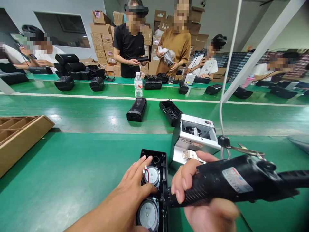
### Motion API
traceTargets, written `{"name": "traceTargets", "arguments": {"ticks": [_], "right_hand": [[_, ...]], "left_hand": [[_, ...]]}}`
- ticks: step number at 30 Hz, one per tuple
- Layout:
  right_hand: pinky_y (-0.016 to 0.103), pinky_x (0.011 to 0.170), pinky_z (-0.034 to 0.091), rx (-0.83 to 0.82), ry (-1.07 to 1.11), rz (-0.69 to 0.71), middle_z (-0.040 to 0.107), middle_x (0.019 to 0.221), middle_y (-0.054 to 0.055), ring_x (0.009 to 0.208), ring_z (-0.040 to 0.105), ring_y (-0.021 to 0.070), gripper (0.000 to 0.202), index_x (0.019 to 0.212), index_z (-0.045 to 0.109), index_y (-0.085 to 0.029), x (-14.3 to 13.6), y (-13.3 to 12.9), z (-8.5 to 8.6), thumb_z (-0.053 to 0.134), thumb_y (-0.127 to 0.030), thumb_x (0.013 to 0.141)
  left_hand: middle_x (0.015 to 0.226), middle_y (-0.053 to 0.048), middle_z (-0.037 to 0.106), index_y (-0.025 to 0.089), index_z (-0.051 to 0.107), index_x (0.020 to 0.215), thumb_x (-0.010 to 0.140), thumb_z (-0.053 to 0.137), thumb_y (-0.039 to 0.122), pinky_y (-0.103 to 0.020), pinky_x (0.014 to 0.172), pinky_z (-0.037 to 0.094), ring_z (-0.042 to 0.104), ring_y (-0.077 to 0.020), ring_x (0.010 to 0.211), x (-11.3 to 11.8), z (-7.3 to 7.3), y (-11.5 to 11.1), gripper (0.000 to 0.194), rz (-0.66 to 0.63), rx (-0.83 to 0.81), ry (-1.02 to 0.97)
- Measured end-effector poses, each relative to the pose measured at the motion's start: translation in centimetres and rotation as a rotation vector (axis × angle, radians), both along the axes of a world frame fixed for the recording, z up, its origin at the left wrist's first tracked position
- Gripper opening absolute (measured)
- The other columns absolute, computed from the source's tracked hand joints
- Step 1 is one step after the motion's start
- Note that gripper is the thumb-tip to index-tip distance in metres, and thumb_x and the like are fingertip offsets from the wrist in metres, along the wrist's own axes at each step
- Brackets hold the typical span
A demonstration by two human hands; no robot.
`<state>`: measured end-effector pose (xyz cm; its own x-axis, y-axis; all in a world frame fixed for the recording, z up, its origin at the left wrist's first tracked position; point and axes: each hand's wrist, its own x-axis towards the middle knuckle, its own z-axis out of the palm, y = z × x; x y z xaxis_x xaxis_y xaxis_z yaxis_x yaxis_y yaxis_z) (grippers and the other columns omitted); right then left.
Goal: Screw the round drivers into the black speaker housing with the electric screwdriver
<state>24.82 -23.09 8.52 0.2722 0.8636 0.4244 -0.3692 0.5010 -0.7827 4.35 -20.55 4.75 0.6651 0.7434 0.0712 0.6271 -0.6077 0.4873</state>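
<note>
At the far left we see a wooden tray [23, 137] with dividers on the green table [79, 167]. Our left hand [135, 188] lies flat, fingers spread, on an open black speaker shell [154, 180] near the table's front edge; the thumb rests by a round driver [152, 175] with red and white wires, and a second driver [148, 214] sits below it. Our right hand [205, 199] is wrapped tight around a black electric screwdriver [231, 183], its tip at the shell's right rim. Just behind stands a silver screw feeder [194, 137]. On the belt beyond we see a black speaker [136, 109], an open housing [170, 112] and a water bottle [138, 84]. Across the belt, other people hold parts.
</note>
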Motion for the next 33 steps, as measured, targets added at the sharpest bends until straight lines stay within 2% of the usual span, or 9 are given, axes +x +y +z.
{"name": "traceTargets", "arguments": {"ticks": [2,4,13,18,22,25,27,30,33], "right_hand": [[0.027,0.053,0.053,0.028,-0.029,-0.03,0.06,0.082,-0.004,0.055,0.059,0.0124,0.031,0.13,0.06,-0.031,-0.4,-0.1,-0.3,0.07,-0.045,0.104],[0.026,0.055,0.052,0.034,-0.06,-0.046,0.059,0.083,-0.004,0.057,0.059,0.0112,0.019,0.123,0.06,-0.029,-0.5,-0.1,-0.6,0.065,-0.038,0.107],[0.028,0.058,0.051,0.02,-0.074,-0.015,0.058,0.085,-0.004,0.06,0.06,0.0114,0.013,0.118,0.061,-0.029,-0.2,0.0,-0.9,0.061,-0.039,0.109],[0.028,0.06,0.052,0.038,-0.04,0.029,0.058,0.089,-0.004,0.062,0.061,0.0111,0.015,0.119,0.062,-0.031,0.0,0.0,-0.7,0.064,-0.039,0.108],[0.028,0.057,0.05,0.072,-0.022,0.002,0.058,0.087,-0.003,0.06,0.06,0.0115,0.018,0.121,0.063,-0.03,0.1,0.0,-0.5,0.066,-0.042,0.106],[0.028,0.055,0.05,0.065,-0.01,-0.018,0.058,0.086,-0.004,0.058,0.06,0.0116,0.024,0.123,0.064,-0.03,0.4,-0.1,0.0,0.069,-0.045,0.105],[0.028,0.054,0.051,0.063,-0.018,-0.03,0.057,0.084,-0.004,0.057,0.06,0.0118,0.028,0.126,0.064,-0.03,0.7,-0.2,0.4,0.07,-0.047,0.105],[0.029,0.054,0.054,0.059,-0.038,-0.024,0.057,0.084,-0.004,0.056,0.06,0.012,0.027,0.12,0.063,-0.027,1.0,-0.4,0.9,0.069,-0.049,0.105],[0.028,0.054,0.053,0.059,-0.058,-0.01,0.057,0.084,-0.004,0.057,0.061,0.0117,0.025,0.113,0.062,-0.026,0.9,-0.3,0.8,0.068,-0.049,0.105]], "left_hand": [[0.182,-0.017,0.018,0.03,0.077,0.122,0.064,0.101,0.051,-0.08,0.119,0.036,0.02,-0.0562,0.162,-0.1,-0.1,0.1,0.067,-0.023,-0.021,0.016],[0.182,-0.019,0.014,0.028,0.076,0.123,0.061,0.102,0.055,-0.08,0.119,0.035,0.018,-0.0576,0.162,-0.2,-0.2,0.2,0.072,-0.031,-0.034,0.014],[0.182,-0.017,0.013,0.029,0.077,0.122,0.06,0.102,0.06,-0.08,0.118,0.037,0.019,-0.0582,0.162,-0.2,-0.5,0.3,0.074,-0.022,-0.019,-0.005],[0.181,-0.007,0.024,0.034,0.077,0.119,0.075,0.095,0.045,-0.074,0.123,0.039,0.029,-0.0477,0.163,0.0,-0.4,0.1,0.048,0.004,0.046,-0.043],[0.18,0.0,0.028,0.039,0.077,0.123,0.087,0.084,0.032,-0.07,0.123,0.04,0.035,-0.0455,0.161,-0.5,1.6,-0.2,0.037,0.042,0.02,-0.09],[0.182,0.003,0.019,0.04,0.073,0.129,0.101,0.068,0.029,-0.061,0.122,0.047,0.031,-0.0379,0.164,-0.8,4.1,0.2,0.03,-0.012,-0.034,-0.105],[0.181,0.003,0.021,0.037,0.075,0.12,0.106,0.056,0.022,-0.058,0.123,0.048,0.027,-0.0323,0.166,-0.3,5.6,1.2,0.029,-0.075,0.035,-0.075],[0.179,-0.006,0.03,0.029,0.081,0.104,0.093,0.061,0.006,-0.064,0.13,0.033,0.016,-0.0344,0.168,1.5,7.0,3.4,0.032,-0.296,0.13,0.053],[0.18,-0.015,0.025,0.025,0.085,0.102,0.074,0.073,-0.001,-0.062,0.134,0.02,0.006,-0.0361,0.169,3.4,7.4,5.4,0.04,-0.478,-0.024,0.213]]}}
